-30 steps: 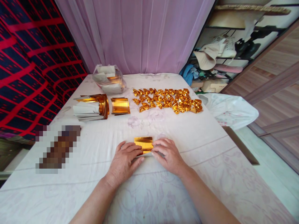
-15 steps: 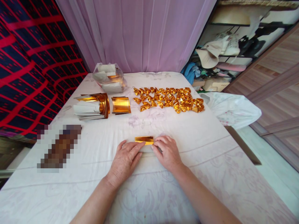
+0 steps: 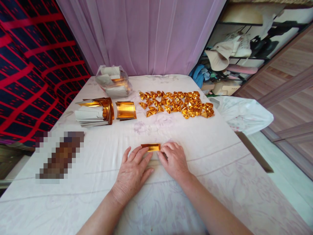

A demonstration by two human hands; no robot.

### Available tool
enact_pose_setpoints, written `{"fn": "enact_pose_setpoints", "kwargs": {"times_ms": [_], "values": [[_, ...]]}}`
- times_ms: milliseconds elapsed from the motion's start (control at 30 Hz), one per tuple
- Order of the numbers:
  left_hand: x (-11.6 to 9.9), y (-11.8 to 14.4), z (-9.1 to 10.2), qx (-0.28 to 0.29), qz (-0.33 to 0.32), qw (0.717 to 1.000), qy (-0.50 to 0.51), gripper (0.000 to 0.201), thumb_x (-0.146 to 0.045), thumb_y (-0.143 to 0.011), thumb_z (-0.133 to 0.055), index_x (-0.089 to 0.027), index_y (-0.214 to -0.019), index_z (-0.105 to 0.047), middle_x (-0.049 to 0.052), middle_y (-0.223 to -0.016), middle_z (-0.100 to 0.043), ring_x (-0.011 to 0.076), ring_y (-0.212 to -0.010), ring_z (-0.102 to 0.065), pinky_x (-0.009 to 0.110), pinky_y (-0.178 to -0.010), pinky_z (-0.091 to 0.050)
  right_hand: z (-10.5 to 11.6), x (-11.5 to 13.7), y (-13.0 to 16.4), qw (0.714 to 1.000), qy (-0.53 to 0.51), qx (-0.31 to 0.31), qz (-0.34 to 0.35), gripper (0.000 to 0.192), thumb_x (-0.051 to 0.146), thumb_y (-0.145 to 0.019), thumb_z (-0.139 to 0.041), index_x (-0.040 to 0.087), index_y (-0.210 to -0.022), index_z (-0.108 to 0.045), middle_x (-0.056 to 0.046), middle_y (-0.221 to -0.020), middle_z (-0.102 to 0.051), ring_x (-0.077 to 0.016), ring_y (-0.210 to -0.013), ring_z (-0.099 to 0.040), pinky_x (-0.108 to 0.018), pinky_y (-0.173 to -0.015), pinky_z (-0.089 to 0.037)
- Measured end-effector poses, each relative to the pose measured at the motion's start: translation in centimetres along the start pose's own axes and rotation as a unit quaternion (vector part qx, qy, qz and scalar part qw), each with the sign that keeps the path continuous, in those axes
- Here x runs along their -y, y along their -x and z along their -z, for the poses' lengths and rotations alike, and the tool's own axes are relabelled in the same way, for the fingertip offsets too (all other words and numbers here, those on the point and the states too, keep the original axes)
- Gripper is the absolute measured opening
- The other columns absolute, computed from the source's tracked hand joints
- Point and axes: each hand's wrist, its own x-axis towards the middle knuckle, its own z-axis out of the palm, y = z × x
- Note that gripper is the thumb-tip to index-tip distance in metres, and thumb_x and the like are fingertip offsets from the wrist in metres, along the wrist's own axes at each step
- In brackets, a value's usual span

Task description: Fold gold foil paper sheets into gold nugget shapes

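Note:
A strip of folded gold foil paper (image 3: 154,147) lies crosswise on the tablecloth in front of me. My left hand (image 3: 134,166) rests over its left end, palm down with the fingers spread and the thumb out to the side. At the right end, my right hand (image 3: 174,160) has its fingers curled and the thumb and fingertips pinched at the paper's edge. My left fingers hide part of the strip's left end.
Beyond my hands are rows of folded gold foil pieces (image 3: 176,102), a small stack of gold sheets (image 3: 126,110) and a larger stack of foil paper (image 3: 94,114). A clear plastic bag of paper (image 3: 113,81) stands at the back left. A pixelated patch (image 3: 61,155) covers something at left.
My left hand has spread its fingers and its thumb has swung out to the right. Less of the strip's near left edge shows; the right hand has barely moved.

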Motion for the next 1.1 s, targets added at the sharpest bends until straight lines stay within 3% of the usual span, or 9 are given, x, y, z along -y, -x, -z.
{"fn": "enact_pose_setpoints", "kwargs": {"times_ms": [167, 300, 633, 1100], "values": [[-1.5, 0.4, -0.5, 0.0, -0.042, 0.999, 0.018, 0.039, -0.034, -0.095, -0.051, -0.018, -0.13, -0.057, 0.008, -0.126, -0.065, 0.028, -0.123, -0.053, 0.051, -0.111, -0.036, 0.0, 0.1, 0.0, 1.0, 0.001, 0.002, -0.006, 0.014, 0.023, -0.088, -0.061, 0.022, -0.075, -0.06, -0.003, -0.085, -0.065, -0.0208, -0.087, -0.055, -0.035, -0.076, -0.037], [-1.9, 0.7, -1.1, 0.008, -0.044, 0.999, 0.013, 0.039, -0.034, -0.096, -0.05, -0.016, -0.129, -0.057, 0.01, -0.125, -0.066, 0.0276, -0.122, -0.055, 0.051, -0.11, -0.038, 0.0, 0.0, 0.0, 1.0, 0.0, 0.001, -0.007, 0.013, 0.023, -0.088, -0.061, 0.021, -0.075, -0.06, -0.003, -0.085, -0.064, -0.0208, -0.087, -0.054, -0.035, -0.077, -0.037], [-1.6, 0.8, -1.5, 0.017, -0.04, 0.998, 0.035, 0.039, -0.031, -0.094, -0.051, -0.015, -0.13, -0.055, 0.012, -0.127, -0.064, 0.0285, -0.123, -0.056, 0.05, -0.105, -0.046, -0.2, -0.1, 0.2, 1.0, -0.006, -0.005, -0.005, 0.012, 0.024, -0.089, -0.058, 0.022, -0.076, -0.06, -0.004, -0.085, -0.064, -0.0216, -0.088, -0.054, -0.036, -0.079, -0.038], [-1.3, 0.9, -1.7, 0.024, -0.027, 0.998, 0.052, 0.041, -0.03, -0.094, -0.053, -0.018, -0.132, -0.053, 0.011, -0.129, -0.063, 0.0277, -0.123, -0.056, 0.05, -0.106, -0.045, -0.3, -0.1, 0.2, 1.0, -0.003, -0.011, -0.009, 0.011, 0.025, -0.088, -0.06, 0.022, -0.077, -0.059, -0.004, -0.086, -0.064, -0.0222, -0.088, -0.054, -0.036, -0.08, -0.038]]}}
